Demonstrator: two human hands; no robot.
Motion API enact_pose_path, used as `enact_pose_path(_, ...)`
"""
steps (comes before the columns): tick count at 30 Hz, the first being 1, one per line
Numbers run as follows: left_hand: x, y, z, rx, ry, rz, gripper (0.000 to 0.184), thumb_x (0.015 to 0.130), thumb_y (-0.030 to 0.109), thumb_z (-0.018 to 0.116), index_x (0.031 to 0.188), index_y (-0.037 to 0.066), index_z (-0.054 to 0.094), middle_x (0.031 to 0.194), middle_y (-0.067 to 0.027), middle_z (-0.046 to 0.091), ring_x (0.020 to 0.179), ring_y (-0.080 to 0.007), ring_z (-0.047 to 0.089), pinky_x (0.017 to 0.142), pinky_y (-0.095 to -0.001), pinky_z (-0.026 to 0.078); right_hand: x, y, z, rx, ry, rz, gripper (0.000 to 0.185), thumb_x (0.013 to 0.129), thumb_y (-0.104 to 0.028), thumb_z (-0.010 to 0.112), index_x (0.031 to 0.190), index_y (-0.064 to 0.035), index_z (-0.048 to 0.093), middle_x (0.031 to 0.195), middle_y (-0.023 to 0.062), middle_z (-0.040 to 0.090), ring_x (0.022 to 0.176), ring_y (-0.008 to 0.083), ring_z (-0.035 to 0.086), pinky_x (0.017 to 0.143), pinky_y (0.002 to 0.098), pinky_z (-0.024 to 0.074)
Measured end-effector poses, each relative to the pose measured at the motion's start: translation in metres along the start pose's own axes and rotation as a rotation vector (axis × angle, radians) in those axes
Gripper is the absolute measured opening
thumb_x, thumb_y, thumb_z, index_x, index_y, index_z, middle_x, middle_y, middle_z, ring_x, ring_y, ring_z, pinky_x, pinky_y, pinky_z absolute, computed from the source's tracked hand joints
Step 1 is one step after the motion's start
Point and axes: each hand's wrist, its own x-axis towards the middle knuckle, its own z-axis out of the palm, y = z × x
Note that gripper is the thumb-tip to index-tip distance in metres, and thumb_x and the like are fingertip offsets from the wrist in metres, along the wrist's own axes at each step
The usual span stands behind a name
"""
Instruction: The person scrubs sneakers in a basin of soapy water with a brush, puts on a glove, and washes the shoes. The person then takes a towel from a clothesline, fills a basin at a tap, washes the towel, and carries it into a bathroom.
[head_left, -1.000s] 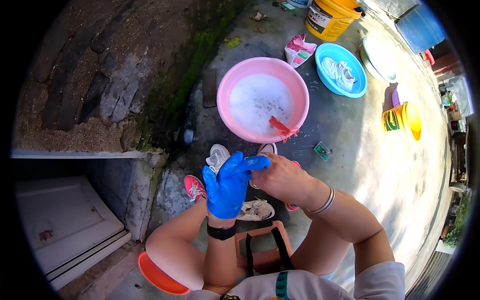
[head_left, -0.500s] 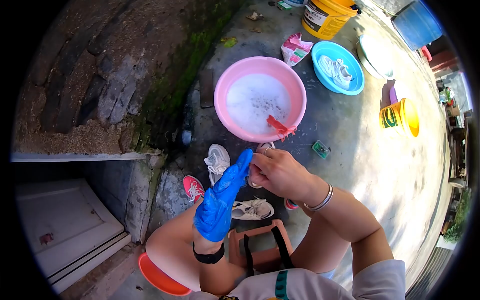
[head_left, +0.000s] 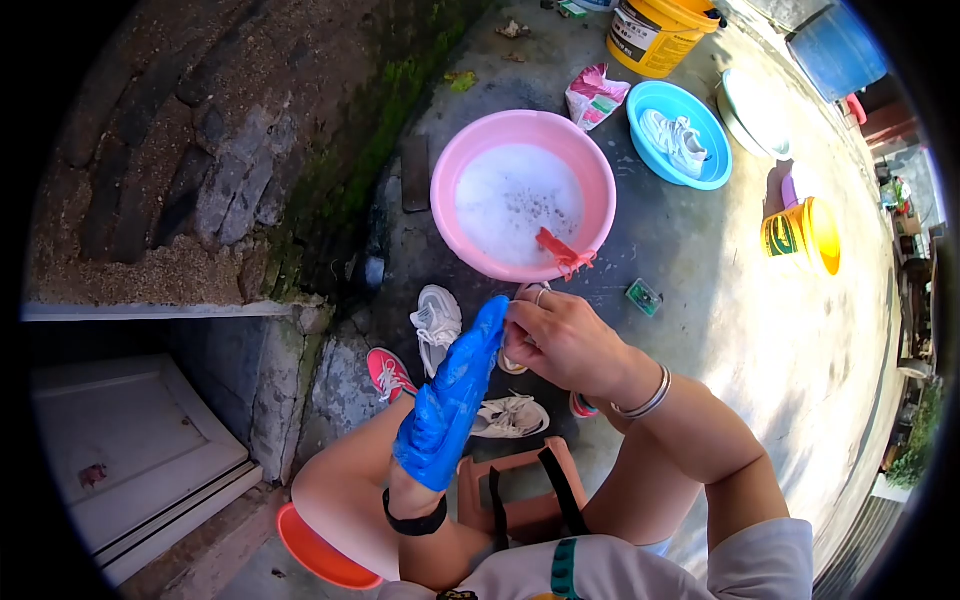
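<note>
— Left hand (head_left: 450, 385) first. Curled or stretched?
— Stretched out, slanting forward, fingers straight and close together. Sheathed in a wrinkled blue glove (head_left: 430, 430) down to the wrist, with a black wristband (head_left: 418, 520) just behind the cuff.
— And the right hand (head_left: 565, 345)?
— Bare and curled in, thumb and fingertips pinching the fingertip end of the glove. Ring (head_left: 541, 296) on one finger, silver bangles (head_left: 650, 394) round the wrist. How firm a pinch? Cannot tell.
— Close around?
— Just left of the gloved fingers, a white shoe (head_left: 435, 318). Below the right hand, a second pale shoe (head_left: 512, 364), mostly hidden. Right of the glove, lying on the concrete, an off-white shoe (head_left: 515, 418). Left of the glove, a pink shoe (head_left: 385, 372) on a foot. Behind both hands, between the legs, a peach-coloured stool (head_left: 520, 459).
— Further out?
— Ahead and right of the right hand, a small green box (head_left: 643, 297). Straight ahead of both hands, a pink basin (head_left: 444, 190) of white suds (head_left: 500, 190), with a crumpled red item (head_left: 566, 252) over the near rim.
— Past that?
— Forward and right, a blue basin (head_left: 720, 165) with white shoes (head_left: 675, 142) inside; beside it, a pink-and-white packet (head_left: 597, 97). Farther right, a yellow bucket (head_left: 822, 238). Farthest ahead, a larger yellow bucket (head_left: 655, 38) and a blue barrel (head_left: 838, 52).
</note>
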Motion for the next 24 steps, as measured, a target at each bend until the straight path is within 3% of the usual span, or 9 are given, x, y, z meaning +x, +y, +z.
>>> enact_pose_path(16, 0.005, 0.000, -0.003, -0.058, 0.023, 0.030, 0.058, 0.092, 0.037, 0.041, 0.133, -0.004, 0.030, 0.136, -0.0181, 0.034, 0.124, -0.0238, 0.037, 0.104, -0.0322, 0.026, 0.001, 0.001, 0.003, -0.011, 0.018, 0.006, 0.012, 0.072, -0.007, 0.059, 0.081, 0.0003, 0.055, 0.068, 0.0108, 0.052, 0.064, 0.0265, 0.055, 0.057, 0.0358, 0.0448)
enact_pose_path(21, 0.025, 0.006, 0.021, -0.140, -0.211, 0.076, 0.074, 0.089, 0.044, 0.042, 0.137, -0.006, 0.015, 0.146, -0.0155, 0.010, 0.134, -0.0247, 0.016, 0.110, -0.0351, 0.007, 0.001, -0.001, 0.003, 0.107, 0.001, 0.054, 0.012, 0.074, -0.006, 0.059, 0.084, 0.0007, 0.056, 0.069, 0.0113, 0.055, 0.065, 0.0261, 0.056, 0.059, 0.0342, 0.0456)
enact_pose_path(24, 0.036, 0.006, 0.028, -0.352, -0.283, 0.124, 0.072, 0.089, 0.040, 0.046, 0.137, -0.004, 0.016, 0.146, -0.0144, 0.009, 0.134, -0.0255, 0.016, 0.110, -0.0355, 0.007, 0.002, -0.002, 0.005, 0.361, -0.012, 0.199, 0.011, 0.080, -0.008, 0.057, 0.086, 0.0021, 0.056, 0.070, 0.0100, 0.057, 0.065, 0.0215, 0.058, 0.059, 0.0311, 0.0457)
